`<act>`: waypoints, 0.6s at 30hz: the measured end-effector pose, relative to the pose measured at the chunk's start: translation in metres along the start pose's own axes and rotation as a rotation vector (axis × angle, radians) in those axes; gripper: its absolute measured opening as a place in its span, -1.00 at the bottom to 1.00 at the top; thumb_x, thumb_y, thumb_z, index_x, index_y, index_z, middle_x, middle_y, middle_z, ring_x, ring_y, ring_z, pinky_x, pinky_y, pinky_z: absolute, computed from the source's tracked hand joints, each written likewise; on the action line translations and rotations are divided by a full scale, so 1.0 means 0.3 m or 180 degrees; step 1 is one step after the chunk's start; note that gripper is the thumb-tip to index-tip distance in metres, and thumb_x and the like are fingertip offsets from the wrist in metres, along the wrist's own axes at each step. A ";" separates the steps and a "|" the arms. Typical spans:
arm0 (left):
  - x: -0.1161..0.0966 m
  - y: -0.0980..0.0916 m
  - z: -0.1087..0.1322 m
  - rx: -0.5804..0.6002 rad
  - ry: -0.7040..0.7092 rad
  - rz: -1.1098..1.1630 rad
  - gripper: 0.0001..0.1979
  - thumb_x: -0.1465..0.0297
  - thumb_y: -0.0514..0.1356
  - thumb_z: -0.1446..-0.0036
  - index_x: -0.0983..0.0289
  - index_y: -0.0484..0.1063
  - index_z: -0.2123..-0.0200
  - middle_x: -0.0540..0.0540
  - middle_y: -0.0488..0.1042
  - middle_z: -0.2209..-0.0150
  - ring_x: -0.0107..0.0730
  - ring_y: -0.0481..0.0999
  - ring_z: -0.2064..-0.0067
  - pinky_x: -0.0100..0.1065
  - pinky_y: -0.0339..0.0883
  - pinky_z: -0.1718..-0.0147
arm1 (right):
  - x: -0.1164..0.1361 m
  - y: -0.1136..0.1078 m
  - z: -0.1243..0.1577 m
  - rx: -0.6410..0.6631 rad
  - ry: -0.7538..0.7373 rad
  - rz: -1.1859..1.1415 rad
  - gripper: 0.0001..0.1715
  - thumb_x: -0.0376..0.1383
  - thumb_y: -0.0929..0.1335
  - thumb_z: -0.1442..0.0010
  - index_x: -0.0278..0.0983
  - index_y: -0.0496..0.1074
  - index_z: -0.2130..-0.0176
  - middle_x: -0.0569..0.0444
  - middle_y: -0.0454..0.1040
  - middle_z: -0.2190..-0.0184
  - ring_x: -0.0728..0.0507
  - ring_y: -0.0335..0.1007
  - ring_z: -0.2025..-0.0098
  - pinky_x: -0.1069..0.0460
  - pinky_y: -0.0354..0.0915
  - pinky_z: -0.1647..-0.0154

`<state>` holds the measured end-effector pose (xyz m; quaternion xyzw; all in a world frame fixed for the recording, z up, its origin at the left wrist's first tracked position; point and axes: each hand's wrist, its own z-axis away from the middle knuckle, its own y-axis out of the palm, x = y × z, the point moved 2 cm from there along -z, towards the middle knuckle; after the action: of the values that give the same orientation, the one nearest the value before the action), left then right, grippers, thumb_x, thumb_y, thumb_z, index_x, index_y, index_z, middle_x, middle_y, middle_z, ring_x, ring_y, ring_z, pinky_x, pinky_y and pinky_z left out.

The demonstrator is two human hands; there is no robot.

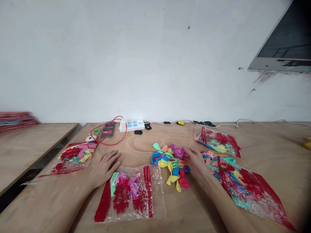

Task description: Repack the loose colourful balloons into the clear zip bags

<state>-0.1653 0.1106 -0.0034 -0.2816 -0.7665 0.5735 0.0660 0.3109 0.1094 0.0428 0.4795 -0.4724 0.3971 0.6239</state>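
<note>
My left hand (pixel 103 170) lies flat with its fingers stretched out, at the upper left edge of a clear plastic bag (pixel 156 194) with red print. A few purple and mint balloons show inside this bag. Beyond its right end is a loose pile of deflated balloons (pixel 171 165) in yellow, blue, green, purple and red. My right hand (pixel 198 161) rests against the pile's right side, fingers extended and touching a purple balloon (pixel 178 151); its palm side is hidden. Just right of that hand, a fuller balloon bag (pixel 243 181) lies partly behind my forearm.
Another balloon bag (pixel 218 140) lies at the back right, and one (pixel 75 157) at the left. Along the wall are a white power strip (pixel 132 125), a red cable (pixel 116 143), a yellow plug (pixel 180 123) and small black items. Pink stacked sheets (pixel 17 121) sit far left.
</note>
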 end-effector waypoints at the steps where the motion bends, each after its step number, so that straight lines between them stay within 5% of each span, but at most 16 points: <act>1: 0.000 -0.001 0.000 0.0008 0.0003 -0.0009 -0.43 0.02 0.00 -0.55 0.14 0.37 -0.42 0.18 0.42 -0.40 -0.05 0.37 -0.43 0.07 0.16 -0.44 | -0.001 0.002 0.001 0.0027 0.0017 -0.0015 -0.50 0.06 0.67 0.04 -0.25 0.61 0.33 0.03 0.63 0.42 -0.16 0.55 0.42 -0.01 0.50 0.39; 9: 0.002 -0.002 -0.004 0.0122 -0.0026 -0.0036 -0.42 0.02 0.00 -0.55 0.19 0.38 -0.42 0.21 0.39 -0.42 -0.03 0.35 -0.45 0.06 0.18 -0.44 | -0.018 -0.004 -0.002 -0.0112 0.0049 0.0058 -0.41 0.01 0.69 0.07 -0.26 0.71 0.14 -0.05 0.73 0.23 -0.22 0.64 0.29 -0.02 0.53 0.37; 14: -0.002 -0.002 -0.002 0.0147 -0.0035 -0.0076 -0.42 0.03 -0.02 -0.56 0.19 0.36 -0.43 0.20 0.36 -0.44 -0.06 0.31 -0.47 0.06 0.16 -0.45 | -0.017 0.000 -0.011 0.0480 -0.0479 0.0797 -0.45 0.10 0.61 -0.08 -0.18 0.73 0.06 -0.06 0.69 -0.06 -0.32 0.62 -0.10 -0.12 0.54 -0.07; 18: -0.004 -0.003 -0.001 0.0165 -0.0101 -0.0123 -0.40 0.02 -0.04 -0.56 0.20 0.35 -0.44 0.20 0.35 -0.45 -0.05 0.31 -0.47 0.06 0.18 -0.44 | -0.024 0.017 0.001 0.0903 -0.1146 0.1661 -0.56 0.06 0.46 -0.31 -0.14 0.71 0.00 -0.04 0.67 -0.10 -0.33 0.57 -0.18 -0.23 0.43 -0.25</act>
<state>-0.1643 0.1101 -0.0021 -0.2558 -0.7576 0.5962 0.0723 0.3042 0.1100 0.0371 0.4869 -0.6217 0.5139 0.3351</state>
